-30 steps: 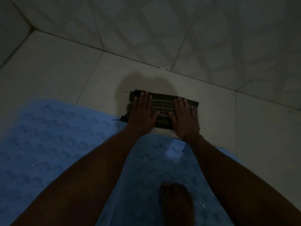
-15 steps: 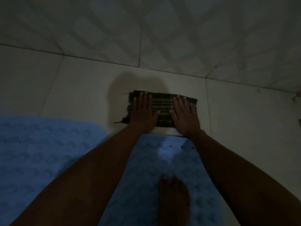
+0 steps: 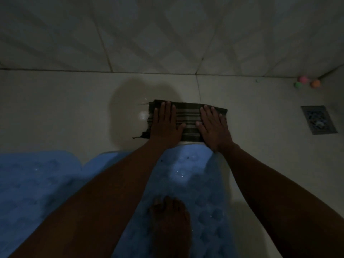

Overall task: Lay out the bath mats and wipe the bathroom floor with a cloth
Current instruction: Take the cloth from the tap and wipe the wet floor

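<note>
- Leftmost, a blue bath mat [image 3: 37, 183] lies flat on the pale tiled floor [image 3: 65, 108], with a second blue mat [image 3: 195, 174] beside it; a bare foot [image 3: 170, 220] stands on the second.
- Just beyond that mat, a folded striped cloth [image 3: 188, 118] lies on the floor.
- Left hand [image 3: 165, 125] presses its left half, fingers straight and slightly spread.
- Right hand [image 3: 214, 125] presses its right half likewise.
- Far right: a floor drain [image 3: 318, 120] and three small coloured balls [image 3: 305, 82] near the wall.

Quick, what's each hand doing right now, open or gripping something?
Left hand: open, fingers straight, pressing flat on the striped cloth.
Right hand: open, fingers straight, pressing flat on the same cloth.
</note>
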